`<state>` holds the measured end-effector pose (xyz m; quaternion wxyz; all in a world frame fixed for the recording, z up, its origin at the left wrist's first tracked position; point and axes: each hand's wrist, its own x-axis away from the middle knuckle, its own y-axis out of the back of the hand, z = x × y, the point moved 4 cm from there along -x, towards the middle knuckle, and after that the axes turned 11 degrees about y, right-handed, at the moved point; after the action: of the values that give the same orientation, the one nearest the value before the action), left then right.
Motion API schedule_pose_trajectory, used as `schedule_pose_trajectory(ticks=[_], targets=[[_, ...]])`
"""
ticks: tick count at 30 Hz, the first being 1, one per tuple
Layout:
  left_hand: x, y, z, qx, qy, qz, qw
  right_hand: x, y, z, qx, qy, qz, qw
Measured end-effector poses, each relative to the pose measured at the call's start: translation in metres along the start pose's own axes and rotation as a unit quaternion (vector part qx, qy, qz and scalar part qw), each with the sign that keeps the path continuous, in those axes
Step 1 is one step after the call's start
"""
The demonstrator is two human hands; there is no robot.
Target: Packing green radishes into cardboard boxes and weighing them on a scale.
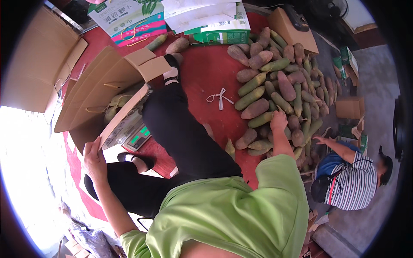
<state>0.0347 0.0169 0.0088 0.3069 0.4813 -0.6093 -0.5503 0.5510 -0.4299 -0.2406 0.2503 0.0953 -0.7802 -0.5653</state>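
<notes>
My left hand (95,162) grips the near edge of an open cardboard box (81,107). A few green radishes (111,114) show inside that box, partly hidden by its flaps. The box stands by a scale (137,136) with a green lit display. At the right, my right hand (278,122) reaches into a big pile of green and purplish-red radishes (286,86). Its fingers are closed at the end of a green radish (260,120), which still lies among the others.
A white string (221,99) lies on the red mat (202,64). Printed cartons (219,34) stand at the far side, with two loose radishes (177,45) before them. Another person (350,180) in a striped shirt bends at the right of the pile. A stool-like cardboard box (297,34) stands behind it.
</notes>
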Motion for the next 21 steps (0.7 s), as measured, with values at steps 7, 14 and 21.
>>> schedule_pose_trajectory(ticks=[7, 14, 21], targets=[[-0.005, -0.003, -0.004, -0.020, -0.012, 0.027, 0.999, 0.028, 0.021, 0.008, -0.045, 0.059, -0.003, 0.997], [0.002, -0.003, -0.001, -0.021, -0.035, -0.022, 0.999, 0.019, 0.048, 0.021, -0.142, 0.137, -0.132, 0.971], [0.002, -0.001, 0.001, -0.030, -0.026, -0.017, 0.999, 0.002, 0.171, 0.110, -0.525, 0.228, -0.233, 0.786]])
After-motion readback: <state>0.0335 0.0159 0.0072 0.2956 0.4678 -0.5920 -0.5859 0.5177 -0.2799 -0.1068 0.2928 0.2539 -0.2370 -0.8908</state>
